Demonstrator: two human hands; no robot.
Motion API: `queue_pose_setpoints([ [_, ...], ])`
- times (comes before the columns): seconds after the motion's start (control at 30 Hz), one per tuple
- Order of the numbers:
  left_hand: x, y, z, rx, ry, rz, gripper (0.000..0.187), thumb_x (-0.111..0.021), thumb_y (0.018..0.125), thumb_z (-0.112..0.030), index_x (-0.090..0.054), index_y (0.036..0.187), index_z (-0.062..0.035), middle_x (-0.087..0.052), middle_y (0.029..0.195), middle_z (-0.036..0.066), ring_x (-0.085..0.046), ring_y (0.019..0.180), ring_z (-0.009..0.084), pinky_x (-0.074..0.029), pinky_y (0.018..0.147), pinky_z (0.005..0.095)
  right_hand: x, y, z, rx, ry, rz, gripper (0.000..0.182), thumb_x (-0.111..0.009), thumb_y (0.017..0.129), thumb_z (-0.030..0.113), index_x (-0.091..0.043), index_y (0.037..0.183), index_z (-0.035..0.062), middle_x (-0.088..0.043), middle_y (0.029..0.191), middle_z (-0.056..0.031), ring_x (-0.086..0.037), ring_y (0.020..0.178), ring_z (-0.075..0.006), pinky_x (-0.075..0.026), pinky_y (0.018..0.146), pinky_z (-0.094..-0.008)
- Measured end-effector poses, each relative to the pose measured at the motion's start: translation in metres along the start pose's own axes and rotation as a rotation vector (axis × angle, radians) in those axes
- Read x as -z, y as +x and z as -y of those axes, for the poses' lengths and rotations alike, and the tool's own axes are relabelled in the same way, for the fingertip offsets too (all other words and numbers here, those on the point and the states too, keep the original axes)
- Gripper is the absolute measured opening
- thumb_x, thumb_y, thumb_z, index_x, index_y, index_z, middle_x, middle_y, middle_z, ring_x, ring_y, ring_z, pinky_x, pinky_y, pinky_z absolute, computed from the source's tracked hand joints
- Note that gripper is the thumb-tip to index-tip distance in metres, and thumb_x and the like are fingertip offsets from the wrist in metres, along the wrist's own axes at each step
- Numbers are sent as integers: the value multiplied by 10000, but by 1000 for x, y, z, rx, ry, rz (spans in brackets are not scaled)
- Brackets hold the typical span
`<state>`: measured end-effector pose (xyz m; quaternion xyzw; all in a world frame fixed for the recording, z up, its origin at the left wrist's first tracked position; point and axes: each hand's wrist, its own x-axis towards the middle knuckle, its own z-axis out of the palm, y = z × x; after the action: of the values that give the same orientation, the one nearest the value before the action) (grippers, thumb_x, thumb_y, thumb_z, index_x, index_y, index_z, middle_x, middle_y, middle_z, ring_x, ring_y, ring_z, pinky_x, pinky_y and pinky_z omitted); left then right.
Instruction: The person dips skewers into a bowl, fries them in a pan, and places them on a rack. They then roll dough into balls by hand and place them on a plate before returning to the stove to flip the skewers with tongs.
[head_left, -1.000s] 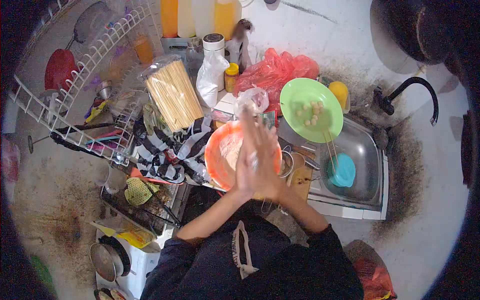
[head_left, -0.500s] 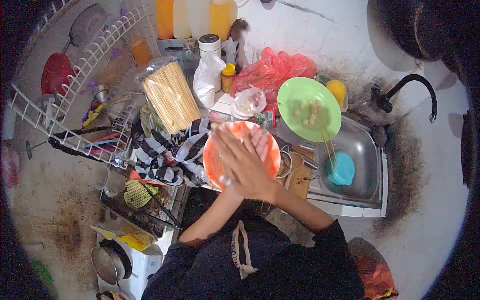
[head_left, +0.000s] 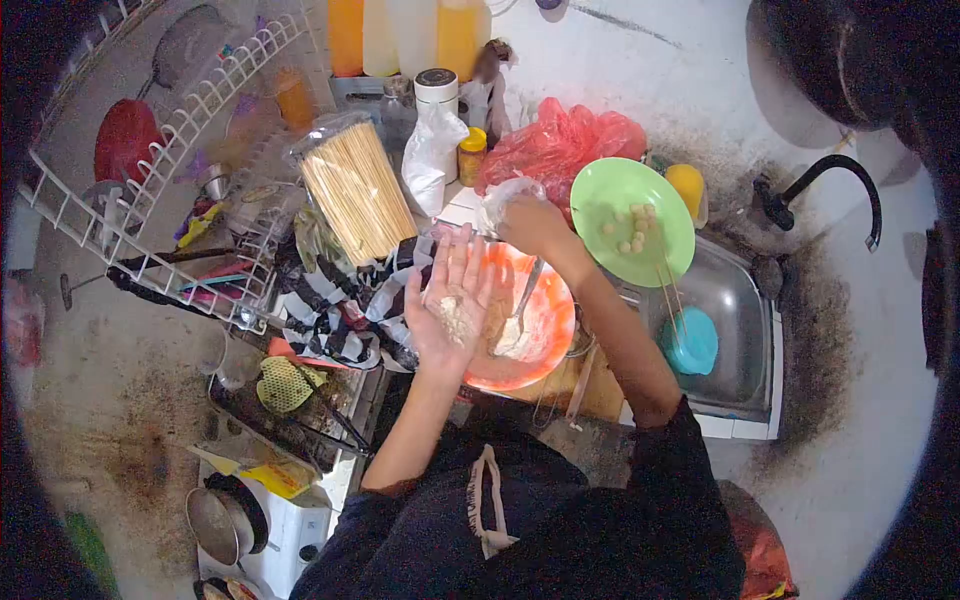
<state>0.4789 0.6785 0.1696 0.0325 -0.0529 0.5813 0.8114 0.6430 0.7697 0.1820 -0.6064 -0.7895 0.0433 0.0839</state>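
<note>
My left hand (head_left: 450, 300) is palm up with its fingers stretched out, above the left side of an orange-and-white bowl (head_left: 555, 335). Pale flour or dough (head_left: 455, 318) clings to its palm. Inside the bowl are a whitish floury mix and a metal spoon (head_left: 524, 300), which leans on the rim. My right hand (head_left: 535, 228) reaches over the bowl's far edge to a small clear plastic bag (head_left: 497, 203); its fingers are hidden at the bag. Right of it, a green plate (head_left: 600, 240) carries several small pale balls (head_left: 638, 240) and thin skewers.
A steel sink (head_left: 740, 340) with a turquoise container (head_left: 691, 342) and a black tap (head_left: 830, 165) lies to the right. Bundled bamboo skewers (head_left: 358, 195), a white bottle (head_left: 437, 100) and a red plastic bag (head_left: 560, 140) stand behind. At left are a dish rack (head_left: 150, 190) and stove (head_left: 290, 520).
My hands, pressed palm to palm over the bowl before, have come apart. The left has turned palm up, and the right has moved up to the clear plastic bag.
</note>
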Motion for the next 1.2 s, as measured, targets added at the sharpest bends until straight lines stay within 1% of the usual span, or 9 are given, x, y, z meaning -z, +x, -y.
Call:
queue_pose_setpoints([
  [0.03, -1, -1, 1, 15, -19, -14, 522, -291, 876, -348, -264, 1316, -68, -270, 1377, 77, -245, 1276, 215, -226, 1028, 409, -5, 9, -3, 106, -141, 92, 397, -453, 793, 289, -517, 1027, -25, -563, 973, -211, -539, 912, -361, -429, 803, -417],
  [0.17, 0, -4, 0, 33, -16, -35, 522, -281, 883, -352, -262, 1320, -68, -261, 1383, 70, -219, 1288, 198, -208, 1033, 399, -38, 37, -21, 90, -125, 282, 412, -442, 795, 349, -568, 974, -1, -553, 1037, -205, -545, 930, -346, -423, 813, -416],
  [0.53, 10, 3, 8, 23, 6, -147, 502, -284, 885, -322, -278, 1303, -42, -327, 1342, 94, -284, 1257, 213, -239, 1026, 393, -6, 25, -10, 179, -120, 130, 249, -560, 639, 225, -622, 765, 20, -619, 763, -168, -602, 742, -319, -460, 686, -408],
  [0.6, 17, 6, 8, 29, -9, -147, 491, -309, 869, -301, -279, 1294, -56, -327, 1342, 98, -325, 1234, 224, -309, 984, 411, -8, 29, -15, 214, -182, 62, 237, -572, 626, 230, -627, 741, 30, -618, 748, -165, -602, 721, -319, -467, 666, -398],
  [0.8, 17, 10, 9, 7, -4, -217, 496, -287, 877, -312, -265, 1298, -50, -347, 1326, 99, -319, 1236, 229, -300, 987, 404, 18, 13, -19, 296, 162, -116, 247, -603, 660, 222, -629, 808, 26, -599, 758, -184, -588, 703, -316, -455, 654, -385],
  [0.87, 17, 12, 9, 3, 5, -206, 498, -281, 879, -315, -262, 1299, -48, -350, 1323, 99, -316, 1237, 230, -291, 992, 402, 34, -11, 2, 43, 501, -273, 283, -594, 686, 206, -623, 896, 18, -602, 779, -186, -604, 711, -280, -465, 652, -342],
  [0.97, 17, 15, 11, 0, -4, -232, 504, -269, 882, -323, -254, 1302, -44, -349, 1324, 98, -314, 1238, 230, -274, 1001, 398, 50, -35, 22, 136, 746, -215, 308, -575, 714, 176, -603, 975, 15, -613, 817, -176, -616, 734, -255, -469, 666, -321],
  [1.07, 16, 17, 10, 6, -56, -183, 518, -256, 883, -324, -232, 1315, -38, -294, 1356, 100, -275, 1257, 237, -238, 1021, 396, 59, -74, 62, 9, 499, -11, 255, -544, 762, 190, -610, 924, 4, -620, 853, -149, -602, 777, -287, -461, 706, -358],
  [1.2, 23, 20, 4, 7, -82, 11, 546, -262, 874, -325, -190, 1334, -40, -225, 1392, 100, -200, 1291, 234, -193, 1043, 397, 21, -122, 84, 278, 493, -179, 317, -521, 783, 201, -573, 1024, 0, -575, 1025, -156, -539, 987, -260, -395, 873, -357],
])
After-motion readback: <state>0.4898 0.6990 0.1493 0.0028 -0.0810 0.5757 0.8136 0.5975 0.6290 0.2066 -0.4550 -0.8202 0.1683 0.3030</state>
